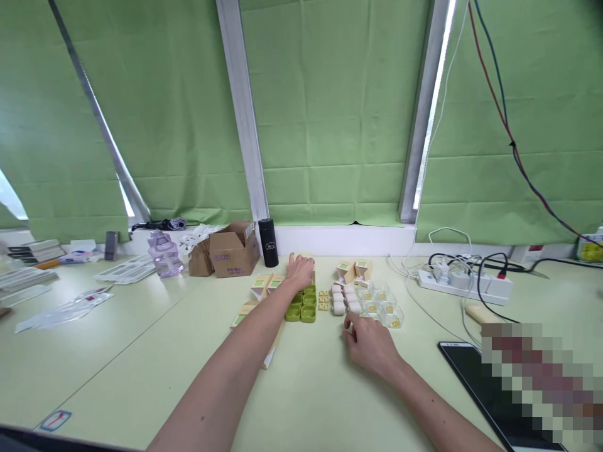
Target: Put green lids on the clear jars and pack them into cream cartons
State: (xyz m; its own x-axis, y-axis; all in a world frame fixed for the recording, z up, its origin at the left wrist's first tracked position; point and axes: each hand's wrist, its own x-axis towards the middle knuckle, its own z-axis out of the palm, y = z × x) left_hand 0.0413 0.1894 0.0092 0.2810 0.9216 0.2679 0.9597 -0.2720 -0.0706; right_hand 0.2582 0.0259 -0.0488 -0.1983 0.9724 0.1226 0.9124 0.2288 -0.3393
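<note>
My left hand (300, 272) reaches far out above the green square cups (301, 309), its fingers bent down at a tan piece partly hidden behind them. What lies between those fingertips cannot be made out. Closer to me, my right hand (370, 343) rests low over the table, its thumb and index finger slightly apart and nothing seen between them. Just beyond it stand pale pink rounded pieces (338, 307) in rows. Small tan square pieces (323, 301) lie left of these, and clear plastic cups with yellow centres (386, 307) lie to the right.
Small folded cartons (354, 271) stand behind the pink pieces; more cartons (264, 284) are beside my left forearm. A cardboard box (234, 251), black bottle (268, 243) and purple bottle (164, 254) stand at the back. A power strip (464, 285) with cables and a tablet (490, 392) lie right.
</note>
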